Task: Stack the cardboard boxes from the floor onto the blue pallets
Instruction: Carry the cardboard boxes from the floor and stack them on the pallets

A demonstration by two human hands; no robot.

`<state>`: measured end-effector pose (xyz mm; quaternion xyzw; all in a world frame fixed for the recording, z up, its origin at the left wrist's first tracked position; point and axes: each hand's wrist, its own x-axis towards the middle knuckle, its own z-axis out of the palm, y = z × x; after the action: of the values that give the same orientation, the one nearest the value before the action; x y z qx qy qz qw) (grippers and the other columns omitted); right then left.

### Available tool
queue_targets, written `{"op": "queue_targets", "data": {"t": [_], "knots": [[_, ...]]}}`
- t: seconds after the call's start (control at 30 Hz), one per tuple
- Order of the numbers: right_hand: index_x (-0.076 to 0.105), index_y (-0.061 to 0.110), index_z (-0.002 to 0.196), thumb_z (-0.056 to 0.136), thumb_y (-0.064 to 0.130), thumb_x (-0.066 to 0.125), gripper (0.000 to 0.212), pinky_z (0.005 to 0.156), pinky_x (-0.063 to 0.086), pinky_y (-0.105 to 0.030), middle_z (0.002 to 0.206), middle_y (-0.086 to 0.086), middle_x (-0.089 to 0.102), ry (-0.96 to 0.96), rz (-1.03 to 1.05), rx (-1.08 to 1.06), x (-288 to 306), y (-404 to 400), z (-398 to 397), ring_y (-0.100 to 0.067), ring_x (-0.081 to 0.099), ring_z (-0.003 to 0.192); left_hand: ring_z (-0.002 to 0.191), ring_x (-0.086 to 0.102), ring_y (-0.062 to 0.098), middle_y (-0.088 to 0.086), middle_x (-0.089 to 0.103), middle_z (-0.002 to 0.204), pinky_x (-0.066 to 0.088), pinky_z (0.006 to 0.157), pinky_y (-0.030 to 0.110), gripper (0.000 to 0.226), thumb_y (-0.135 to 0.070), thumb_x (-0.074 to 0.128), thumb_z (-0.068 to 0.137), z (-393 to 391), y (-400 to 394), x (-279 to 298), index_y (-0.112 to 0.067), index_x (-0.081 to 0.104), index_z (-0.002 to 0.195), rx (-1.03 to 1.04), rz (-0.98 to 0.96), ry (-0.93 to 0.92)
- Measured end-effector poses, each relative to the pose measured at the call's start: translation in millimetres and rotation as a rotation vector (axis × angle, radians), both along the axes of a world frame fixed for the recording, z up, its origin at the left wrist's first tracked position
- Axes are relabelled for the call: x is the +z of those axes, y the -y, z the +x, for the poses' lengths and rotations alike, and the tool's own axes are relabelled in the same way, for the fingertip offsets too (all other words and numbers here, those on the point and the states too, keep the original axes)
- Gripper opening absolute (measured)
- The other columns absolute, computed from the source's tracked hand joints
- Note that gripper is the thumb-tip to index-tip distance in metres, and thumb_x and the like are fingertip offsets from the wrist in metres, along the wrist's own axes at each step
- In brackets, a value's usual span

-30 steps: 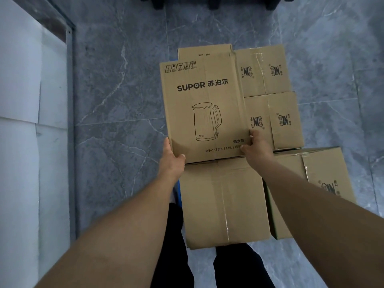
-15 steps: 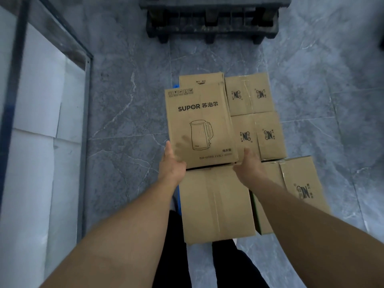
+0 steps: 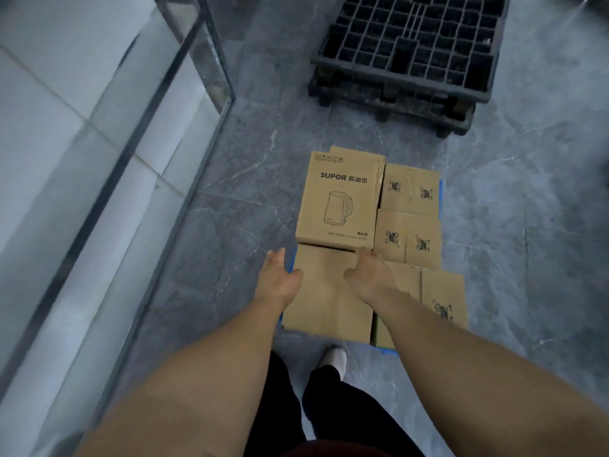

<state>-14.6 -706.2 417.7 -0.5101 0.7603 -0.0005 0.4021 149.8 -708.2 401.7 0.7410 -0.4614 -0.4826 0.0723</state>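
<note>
SUPOR box [image 3: 339, 199] set on the box stack over the blue pallet [image 3: 441, 189]. Left hand [image 3: 278, 280] spread, free just below it; right hand [image 3: 369, 272] loose, fingertips at its near edge. Placing step looks done; next, fetch another floor box.

Left hand [image 3: 278, 278], right hand [image 3: 369, 270] outstretched, unclenched

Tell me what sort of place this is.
Probably a storeroom or warehouse corner. Sealed cardboard boxes, one a SUPOR kettle box, sit stacked on a blue pallet, a dark plastic pallet lies beyond, and the floor is grey stone tile.
</note>
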Motion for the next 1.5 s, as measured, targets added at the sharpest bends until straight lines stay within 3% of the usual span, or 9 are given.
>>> {"op": "queue_targets", "data": {"t": [0.33,0.57,0.83,1.0,1.17,1.3,1.5], "knots": [[0.030,0.010,0.142,0.094,0.019,0.041,0.051,0.102,0.037,-0.033,0.147,-0.011,0.031,-0.022,-0.048,0.320,34.5,-32.4,67.3,-0.027,0.038,0.130,0.146,0.005,0.021,0.001,0.003,0.158,0.013,0.115,0.038,0.073,-0.051,0.045,0.091,60.3,-73.3,28.6,-0.020,0.014,0.149,0.230,-0.100,0.059],[0.038,0.008,0.136,0.094,0.024,0.046,0.045,0.089,0.041,-0.032,0.140,-0.012,0.039,-0.108,-0.113,0.654,48.5,-72.6,142.0,-0.027,0.048,0.120,0.145,0.007,0.021,0.005,0.003,0.158,0.013,0.115,0.034,0.075,-0.053,0.044,0.091,123.2,-165.5,41.8,-0.015,0.016,0.149,0.525,-0.113,0.122],[0.039,0.009,0.138,0.098,0.040,0.037,0.051,0.100,0.036,-0.039,0.141,-0.015,0.037,-0.084,-0.138,1.010,54.9,-198.4,221.5,-0.032,0.045,0.125,0.144,0.015,0.028,0.014,0.006,0.157,0.013,0.115,0.032,0.067,-0.050,0.038,0.095,161.8,-332.2,50.6,-0.008,0.027,0.146,0.872,-0.103,0.189],[0.056,0.004,0.113,0.097,0.043,0.036,0.047,0.090,0.042,-0.037,0.124,-0.021,0.052,-0.044,-0.230,1.260,61.3,-285.3,263.9,-0.033,0.053,0.112,0.144,0.014,0.028,0.014,0.001,0.157,0.015,0.114,0.031,0.061,-0.040,0.040,0.096,165.2,-441.9,52.9,-0.010,0.023,0.147,1.065,-0.045,0.274],[0.050,0.011,0.128,0.092,0.035,0.050,0.043,0.095,0.041,-0.035,0.136,-0.014,0.042,-0.032,-0.264,1.546,69.3,-370.2,301.2,-0.031,0.050,0.120,0.142,0.019,0.028,0.010,-0.003,0.158,0.022,0.114,0.036,0.062,-0.035,0.044,0.094,165.1,-544.1,59.7,-0.013,0.021,0.148,1.295,0.036,0.287],[0.049,0.013,0.125,0.090,0.033,0.051,0.041,0.094,0.043,-0.037,0.136,-0.010,0.039,-0.011,-0.262,1.768,70.5,-431.1,332.2,-0.028,0.049,0.119,0.142,0.020,0.029,0.010,0.000,0.158,0.021,0.115,0.037,0.063,-0.039,0.045,0.092,159.3,-607.2,63.6,-0.014,0.025,0.146,1.522,0.077,0.295],[0.034,0.014,0.141,0.092,0.036,0.049,0.056,0.097,0.041,-0.039,0.144,-0.010,0.034,0.037,-0.268,2.082,72.7,-507.8,374.7,-0.029,0.044,0.126,0.142,0.018,0.029,0.009,0.001,0.158,0.019,0.114,0.036,0.067,-0.046,0.043,0.093,141.3,-664.8,69.4,-0.014,0.020,0.148,1.840,0.134,0.303]]}}
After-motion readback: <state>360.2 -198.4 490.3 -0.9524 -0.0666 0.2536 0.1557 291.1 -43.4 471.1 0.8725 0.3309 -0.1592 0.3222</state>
